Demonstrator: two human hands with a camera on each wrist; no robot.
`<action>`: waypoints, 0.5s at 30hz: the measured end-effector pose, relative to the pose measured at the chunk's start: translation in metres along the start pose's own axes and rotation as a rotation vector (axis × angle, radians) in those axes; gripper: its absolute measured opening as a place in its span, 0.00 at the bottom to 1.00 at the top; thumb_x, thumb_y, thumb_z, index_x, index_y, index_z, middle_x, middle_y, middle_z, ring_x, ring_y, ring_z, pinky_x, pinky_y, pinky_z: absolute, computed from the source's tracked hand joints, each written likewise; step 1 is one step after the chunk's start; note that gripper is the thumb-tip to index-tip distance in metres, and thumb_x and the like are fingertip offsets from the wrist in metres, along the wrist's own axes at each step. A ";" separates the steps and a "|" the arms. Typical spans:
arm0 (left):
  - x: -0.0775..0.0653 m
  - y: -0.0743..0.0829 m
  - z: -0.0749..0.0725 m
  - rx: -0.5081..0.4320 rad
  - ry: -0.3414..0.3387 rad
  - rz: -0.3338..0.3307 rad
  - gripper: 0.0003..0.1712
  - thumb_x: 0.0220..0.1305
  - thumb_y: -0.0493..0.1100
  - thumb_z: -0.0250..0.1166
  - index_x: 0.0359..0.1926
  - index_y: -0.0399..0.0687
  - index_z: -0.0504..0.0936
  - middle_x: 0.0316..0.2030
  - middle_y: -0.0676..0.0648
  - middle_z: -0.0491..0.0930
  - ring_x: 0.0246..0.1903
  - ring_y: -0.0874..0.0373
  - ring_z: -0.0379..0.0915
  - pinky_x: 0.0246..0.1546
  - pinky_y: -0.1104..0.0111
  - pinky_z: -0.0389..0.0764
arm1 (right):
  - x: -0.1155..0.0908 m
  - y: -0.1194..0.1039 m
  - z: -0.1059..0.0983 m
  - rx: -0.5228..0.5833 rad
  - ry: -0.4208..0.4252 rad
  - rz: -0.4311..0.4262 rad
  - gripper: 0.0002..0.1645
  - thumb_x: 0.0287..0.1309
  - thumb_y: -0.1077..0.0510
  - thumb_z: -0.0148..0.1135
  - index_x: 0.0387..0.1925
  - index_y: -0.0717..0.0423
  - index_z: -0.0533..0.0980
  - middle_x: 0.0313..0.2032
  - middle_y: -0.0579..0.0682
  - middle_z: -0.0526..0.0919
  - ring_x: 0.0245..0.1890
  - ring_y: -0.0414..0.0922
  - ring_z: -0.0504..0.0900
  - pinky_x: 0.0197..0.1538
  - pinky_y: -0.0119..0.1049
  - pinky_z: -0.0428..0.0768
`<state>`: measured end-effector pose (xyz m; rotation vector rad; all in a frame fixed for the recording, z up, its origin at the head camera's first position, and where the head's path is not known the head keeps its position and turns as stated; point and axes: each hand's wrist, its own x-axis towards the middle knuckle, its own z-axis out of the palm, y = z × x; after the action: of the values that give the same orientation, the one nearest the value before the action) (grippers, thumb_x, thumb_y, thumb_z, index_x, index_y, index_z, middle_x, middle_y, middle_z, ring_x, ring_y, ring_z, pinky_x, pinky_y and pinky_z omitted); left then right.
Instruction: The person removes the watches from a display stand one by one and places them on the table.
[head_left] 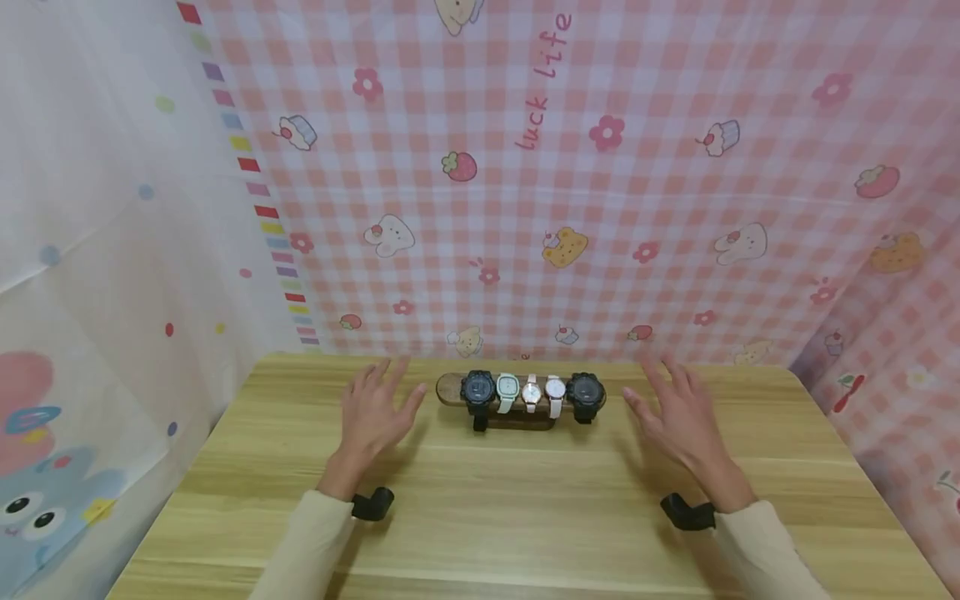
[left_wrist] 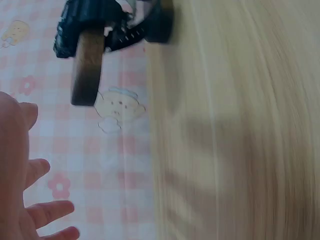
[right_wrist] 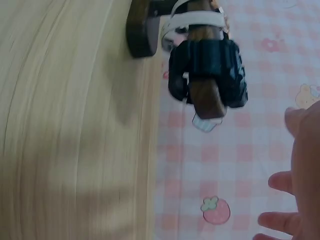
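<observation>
Five watches (head_left: 531,392) in a row on a wooden stand (head_left: 450,389), far middle of the wood-grain surface (head_left: 480,508), a person's left grip (head_left: 372,412) beside the stand's left end, right grip (head_left: 681,421) beside its right end, both with fingers (left_wrist: 50,212) spread apart

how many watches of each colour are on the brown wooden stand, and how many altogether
Black round-faced watches: 2
Mint-green square-faced watch: 1
Whitish-strapped round-faced watches: 2
Total on the brown wooden stand: 5
</observation>
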<state>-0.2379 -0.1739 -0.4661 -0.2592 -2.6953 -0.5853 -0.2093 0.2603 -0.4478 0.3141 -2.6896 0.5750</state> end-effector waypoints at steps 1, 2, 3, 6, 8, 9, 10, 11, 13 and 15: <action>0.000 0.003 0.001 -0.029 -0.011 -0.006 0.35 0.70 0.63 0.54 0.72 0.54 0.68 0.67 0.34 0.68 0.65 0.32 0.62 0.61 0.34 0.60 | 0.000 -0.001 0.001 0.029 -0.001 0.004 0.37 0.71 0.43 0.54 0.71 0.61 0.63 0.68 0.73 0.60 0.65 0.73 0.58 0.61 0.74 0.55; 0.001 0.005 0.003 -0.058 -0.019 -0.008 0.35 0.71 0.62 0.54 0.72 0.54 0.67 0.66 0.34 0.69 0.64 0.32 0.63 0.61 0.34 0.61 | 0.000 -0.003 0.001 0.057 -0.002 0.009 0.37 0.71 0.44 0.54 0.71 0.62 0.63 0.67 0.73 0.62 0.64 0.73 0.59 0.60 0.74 0.56; 0.002 0.006 0.005 -0.089 -0.023 -0.008 0.34 0.71 0.61 0.55 0.73 0.54 0.66 0.66 0.34 0.70 0.63 0.32 0.64 0.60 0.34 0.61 | 0.001 -0.004 0.002 0.093 -0.006 0.015 0.37 0.71 0.45 0.55 0.71 0.63 0.63 0.66 0.73 0.63 0.63 0.73 0.61 0.59 0.73 0.58; 0.004 0.012 0.010 -0.185 -0.035 -0.012 0.33 0.72 0.59 0.56 0.73 0.53 0.66 0.64 0.34 0.72 0.63 0.33 0.65 0.61 0.34 0.62 | 0.002 -0.007 0.004 0.176 -0.021 0.023 0.36 0.71 0.48 0.57 0.70 0.65 0.63 0.62 0.73 0.67 0.61 0.70 0.64 0.58 0.69 0.63; 0.005 0.015 0.012 -0.248 -0.048 -0.022 0.33 0.72 0.58 0.56 0.73 0.53 0.66 0.65 0.35 0.72 0.64 0.33 0.65 0.63 0.36 0.62 | 0.004 -0.009 0.005 0.229 -0.051 0.042 0.36 0.71 0.48 0.56 0.70 0.65 0.63 0.59 0.72 0.68 0.58 0.67 0.68 0.55 0.66 0.68; 0.006 0.016 0.013 -0.279 -0.055 -0.025 0.33 0.72 0.58 0.56 0.73 0.52 0.65 0.65 0.35 0.71 0.64 0.34 0.65 0.64 0.37 0.62 | 0.005 -0.010 0.006 0.253 -0.069 0.057 0.36 0.71 0.47 0.56 0.71 0.64 0.63 0.59 0.71 0.69 0.57 0.66 0.69 0.53 0.64 0.70; 0.006 0.018 0.013 -0.307 -0.067 -0.034 0.33 0.73 0.58 0.56 0.73 0.52 0.65 0.65 0.35 0.71 0.65 0.34 0.64 0.65 0.38 0.61 | 0.006 -0.011 0.007 0.271 -0.085 0.071 0.36 0.72 0.46 0.55 0.71 0.63 0.63 0.58 0.70 0.69 0.56 0.65 0.70 0.52 0.62 0.72; 0.007 0.019 0.015 -0.336 -0.081 -0.044 0.33 0.73 0.58 0.56 0.74 0.53 0.64 0.66 0.35 0.71 0.66 0.34 0.63 0.66 0.39 0.61 | 0.007 -0.012 0.007 0.286 -0.104 0.087 0.36 0.72 0.45 0.54 0.71 0.62 0.63 0.58 0.69 0.69 0.55 0.63 0.71 0.50 0.61 0.74; 0.007 0.020 0.017 -0.379 -0.104 -0.059 0.34 0.73 0.58 0.55 0.74 0.53 0.63 0.66 0.36 0.71 0.66 0.35 0.64 0.66 0.40 0.61 | 0.008 -0.014 0.009 0.318 -0.133 0.110 0.37 0.72 0.43 0.54 0.71 0.61 0.63 0.57 0.68 0.70 0.51 0.61 0.74 0.47 0.57 0.77; 0.008 0.022 0.020 -0.434 -0.120 -0.064 0.34 0.73 0.56 0.56 0.74 0.51 0.63 0.66 0.36 0.70 0.64 0.37 0.66 0.65 0.42 0.64 | 0.009 -0.017 0.010 0.337 -0.147 0.120 0.37 0.71 0.43 0.55 0.71 0.60 0.64 0.56 0.67 0.71 0.49 0.59 0.75 0.46 0.54 0.78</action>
<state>-0.2462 -0.1445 -0.4719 -0.3294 -2.6681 -1.2094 -0.2162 0.2397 -0.4472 0.2951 -2.7578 1.0854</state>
